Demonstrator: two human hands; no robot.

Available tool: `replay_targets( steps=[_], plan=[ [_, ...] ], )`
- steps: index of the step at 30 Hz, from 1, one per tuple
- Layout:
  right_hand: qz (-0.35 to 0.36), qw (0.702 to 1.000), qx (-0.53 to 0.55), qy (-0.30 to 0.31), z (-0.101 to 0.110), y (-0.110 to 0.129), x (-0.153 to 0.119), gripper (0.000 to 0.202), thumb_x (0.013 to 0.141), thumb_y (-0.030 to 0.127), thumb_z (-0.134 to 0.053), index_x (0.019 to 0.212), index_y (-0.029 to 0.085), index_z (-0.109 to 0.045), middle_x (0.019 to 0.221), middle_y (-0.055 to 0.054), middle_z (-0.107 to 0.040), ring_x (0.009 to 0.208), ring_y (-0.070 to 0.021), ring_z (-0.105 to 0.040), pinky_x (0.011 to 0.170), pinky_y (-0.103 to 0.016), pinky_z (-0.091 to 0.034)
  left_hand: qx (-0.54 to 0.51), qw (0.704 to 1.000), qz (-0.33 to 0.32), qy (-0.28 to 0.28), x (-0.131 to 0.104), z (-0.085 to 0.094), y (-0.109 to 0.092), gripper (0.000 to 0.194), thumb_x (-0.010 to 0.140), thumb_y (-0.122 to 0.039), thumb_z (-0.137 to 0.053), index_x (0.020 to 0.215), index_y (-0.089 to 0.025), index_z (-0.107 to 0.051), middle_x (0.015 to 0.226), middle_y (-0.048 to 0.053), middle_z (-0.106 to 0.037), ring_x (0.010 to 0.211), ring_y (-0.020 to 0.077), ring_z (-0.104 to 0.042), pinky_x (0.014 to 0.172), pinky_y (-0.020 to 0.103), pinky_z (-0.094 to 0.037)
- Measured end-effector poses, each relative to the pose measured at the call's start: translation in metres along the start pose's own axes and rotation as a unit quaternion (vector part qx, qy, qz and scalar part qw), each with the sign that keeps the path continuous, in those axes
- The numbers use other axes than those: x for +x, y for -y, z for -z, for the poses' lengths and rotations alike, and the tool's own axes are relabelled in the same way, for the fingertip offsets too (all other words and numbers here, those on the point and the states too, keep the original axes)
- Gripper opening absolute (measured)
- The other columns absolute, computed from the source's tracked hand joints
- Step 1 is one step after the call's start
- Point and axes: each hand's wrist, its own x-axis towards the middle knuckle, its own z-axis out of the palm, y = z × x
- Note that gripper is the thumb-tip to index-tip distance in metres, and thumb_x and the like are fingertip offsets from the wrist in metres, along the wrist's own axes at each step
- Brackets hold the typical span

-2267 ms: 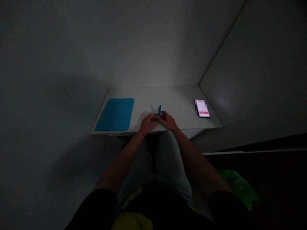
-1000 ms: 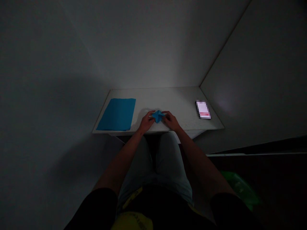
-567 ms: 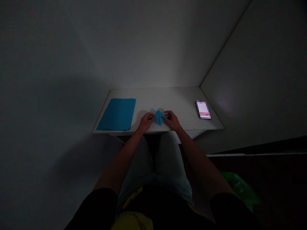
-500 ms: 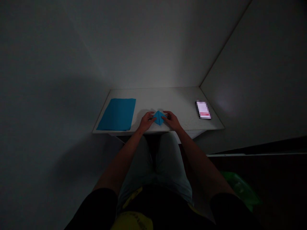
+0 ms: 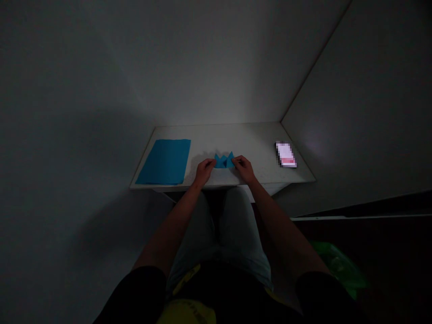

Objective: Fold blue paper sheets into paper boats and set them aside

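A small piece of folded blue paper (image 5: 222, 162) is between my hands, near the front of the white table. It has pointed peaks along its top and a straight lower edge. My left hand (image 5: 204, 172) pinches its left end between thumb and fingers. At the right end, my right hand (image 5: 245, 169) grips the paper in the same way. The finer folds are too small and dim to make out.
A stack of blue paper sheets (image 5: 165, 162) lies on the left of the white table (image 5: 232, 135). A phone (image 5: 285, 154) with a lit, blurred screen lies at the right. Walls rise behind and beside the table. Something green and translucent (image 5: 337, 265) is on the dark floor at right.
The folded blue paper has gone from a diamond shape to a wider one with peaks on top. Both hands have shifted outward slightly and now pinch its two ends.
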Motion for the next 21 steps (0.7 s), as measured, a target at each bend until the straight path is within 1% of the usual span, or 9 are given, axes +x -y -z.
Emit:
replay_targets(
  steps=[3,5,8,12,15,17,19,21],
  plan=[
    [-0.005,0.999,0.031,-0.029,-0.001,-0.003,0.001,0.054,0.086,0.079,-0.066,0.094,0.028,-0.054,0.078,0.003,-0.060,0.064,-0.0152,-0.057,0.061,-0.029,-0.050,-0.015,0.998,0.007,-0.054,0.001,0.001,0.004,0.028,0.094,-0.047,-0.074,0.087,-0.020,-0.067,0.086,0.003,-0.071,0.087,0.0196,-0.068,0.084,0.032,-0.054],
    [-0.017,0.998,0.045,-0.041,-0.001,-0.004,0.001,0.055,0.087,0.081,-0.064,0.101,0.029,-0.051,0.074,0.005,-0.059,0.059,-0.0148,-0.057,0.058,-0.029,-0.049,-0.041,0.996,0.022,-0.077,0.002,-0.001,0.007,0.033,0.097,-0.050,-0.072,0.087,-0.021,-0.060,0.083,0.001,-0.067,0.084,0.0184,-0.068,0.083,0.031,-0.055],
    [-0.036,0.997,0.053,-0.047,-0.002,-0.006,0.001,0.057,0.087,0.082,-0.063,0.107,0.031,-0.047,0.068,0.007,-0.061,0.055,-0.0153,-0.058,0.057,-0.029,-0.050,-0.081,0.992,0.044,-0.087,0.003,-0.002,0.009,0.037,0.100,-0.054,-0.068,0.089,-0.023,-0.051,0.085,0.000,-0.064,0.084,0.0181,-0.071,0.083,0.032,-0.057],
    [-0.047,0.998,0.036,-0.035,-0.002,-0.006,0.001,0.059,0.089,0.084,-0.058,0.109,0.031,-0.044,0.063,0.007,-0.061,0.055,-0.0170,-0.062,0.059,-0.030,-0.051,-0.070,0.992,0.060,-0.081,0.003,-0.003,0.009,0.038,0.099,-0.055,-0.068,0.092,-0.024,-0.047,0.086,-0.001,-0.064,0.084,0.0176,-0.074,0.083,0.031,-0.058],
    [-0.046,0.998,0.020,-0.029,-0.002,-0.005,0.000,0.059,0.089,0.085,-0.056,0.110,0.031,-0.043,0.063,0.007,-0.060,0.058,-0.0178,-0.063,0.061,-0.031,-0.052,-0.055,0.995,0.062,-0.060,0.002,-0.004,0.005,0.039,0.094,-0.053,-0.076,0.097,-0.023,-0.050,0.085,0.000,-0.069,0.085,0.0185,-0.075,0.082,0.032,-0.059],
    [-0.039,0.999,0.023,-0.018,-0.002,-0.004,0.000,0.063,0.083,0.083,-0.066,0.109,0.031,-0.042,0.068,0.007,-0.063,0.061,-0.0176,-0.063,0.061,-0.031,-0.053,-0.039,0.996,0.055,-0.050,0.000,-0.003,0.002,0.044,0.084,-0.049,-0.085,0.102,-0.022,-0.056,0.089,0.002,-0.073,0.086,0.0198,-0.074,0.081,0.033,-0.060],
    [-0.034,0.999,0.033,-0.009,-0.003,-0.003,-0.001,0.069,0.073,0.078,-0.080,0.108,0.031,-0.043,0.076,0.006,-0.066,0.065,-0.0173,-0.064,0.061,-0.030,-0.054,-0.018,0.998,0.047,-0.037,-0.001,-0.002,-0.001,0.049,0.075,-0.044,-0.092,0.107,-0.020,-0.063,0.092,0.004,-0.077,0.086,0.0206,-0.074,0.080,0.034,-0.060],
    [-0.036,0.998,0.041,-0.010,-0.004,-0.002,-0.002,0.073,0.066,0.072,-0.088,0.106,0.030,-0.045,0.080,0.005,-0.068,0.066,-0.0166,-0.063,0.060,-0.029,-0.053,0.001,0.999,0.041,-0.017,-0.001,0.000,-0.003,0.049,0.072,-0.042,-0.094,0.108,-0.018,-0.070,0.095,0.006,-0.079,0.086,0.0220,-0.074,0.082,0.036,-0.061]
  ],
)
